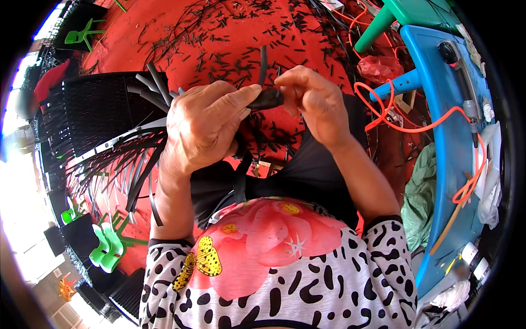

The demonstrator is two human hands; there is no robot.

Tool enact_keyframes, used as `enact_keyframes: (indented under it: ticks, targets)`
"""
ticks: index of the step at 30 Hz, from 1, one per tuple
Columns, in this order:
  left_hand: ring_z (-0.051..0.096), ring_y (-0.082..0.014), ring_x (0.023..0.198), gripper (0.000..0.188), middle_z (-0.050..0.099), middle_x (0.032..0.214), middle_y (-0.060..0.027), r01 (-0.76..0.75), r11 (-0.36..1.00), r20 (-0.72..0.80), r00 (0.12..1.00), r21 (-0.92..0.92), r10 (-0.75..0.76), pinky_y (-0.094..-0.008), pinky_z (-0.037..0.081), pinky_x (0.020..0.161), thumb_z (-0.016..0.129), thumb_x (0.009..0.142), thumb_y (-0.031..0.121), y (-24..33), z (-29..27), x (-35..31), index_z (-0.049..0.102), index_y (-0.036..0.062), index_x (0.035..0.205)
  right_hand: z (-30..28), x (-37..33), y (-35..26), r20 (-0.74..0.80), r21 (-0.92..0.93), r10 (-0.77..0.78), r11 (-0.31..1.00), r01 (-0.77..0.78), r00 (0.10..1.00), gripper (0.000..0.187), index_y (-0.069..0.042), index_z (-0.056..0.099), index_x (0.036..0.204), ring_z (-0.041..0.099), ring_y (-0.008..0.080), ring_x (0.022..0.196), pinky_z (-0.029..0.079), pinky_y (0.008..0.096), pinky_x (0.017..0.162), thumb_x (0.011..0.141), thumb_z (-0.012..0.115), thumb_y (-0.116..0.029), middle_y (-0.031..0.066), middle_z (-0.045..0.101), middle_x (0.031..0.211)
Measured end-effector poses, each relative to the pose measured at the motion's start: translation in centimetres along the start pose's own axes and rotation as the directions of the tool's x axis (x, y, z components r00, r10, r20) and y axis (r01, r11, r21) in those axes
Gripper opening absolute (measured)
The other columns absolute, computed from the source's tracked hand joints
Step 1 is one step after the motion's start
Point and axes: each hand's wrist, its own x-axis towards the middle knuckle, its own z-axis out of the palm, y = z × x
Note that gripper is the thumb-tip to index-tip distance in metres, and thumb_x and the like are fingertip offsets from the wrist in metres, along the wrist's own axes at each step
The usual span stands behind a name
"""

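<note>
While the left hand (204,122) pinches a small black piece (268,99), the right hand (322,107) curls loosely just right of it, whether gripping, I can't tell.

You have one left hand (205,126) and one right hand (320,107) | one blue table (450,156) | one green stool (430,12) | at least three green chairs (107,248) | one green sack (421,200) | two printed butterflies (209,257) | black scraps (298,22), too many to count

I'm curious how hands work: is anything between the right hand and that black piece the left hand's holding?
Nothing visible. The right hand is close beside the black piece in the left hand; whether it touches is unclear.
</note>
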Motion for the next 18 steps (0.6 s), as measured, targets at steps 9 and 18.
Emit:
enact_keyframes:
  ticks: [9,18]
  targets:
    - [0.056,-0.0261,0.053,0.036,0.057,0.066,-0.008,0.003,1.0,0.01,1.0,-0.02,-0.002,-0.0351,0.045,0.049,0.069,0.069,0.005,0.2,0.2,0.1,0.066,0.0056,0.105,0.4,-0.3,-0.9,0.003,0.066,0.264,0.962,-0.264,0.965,0.032,-0.001,0.063,0.111,0.05,0.0045,0.057,0.042,0.019,0.052,0.092,0.062,-0.028,-0.0002,0.058,0.072]
    - [0.055,-0.0258,0.052,0.036,0.057,0.065,-0.008,0.001,0.999,-0.005,1.0,-0.038,-0.001,-0.0348,0.045,0.048,0.068,0.069,0.004,0.3,0.3,0.1,0.066,0.0047,0.105,0.3,0.4,-1.0,0.083,0.06,0.373,0.924,-0.378,0.924,0.037,-0.004,0.06,0.108,0.058,0.0047,0.056,0.046,0.0186,0.048,0.091,0.062,-0.037,-0.0014,0.058,0.067]
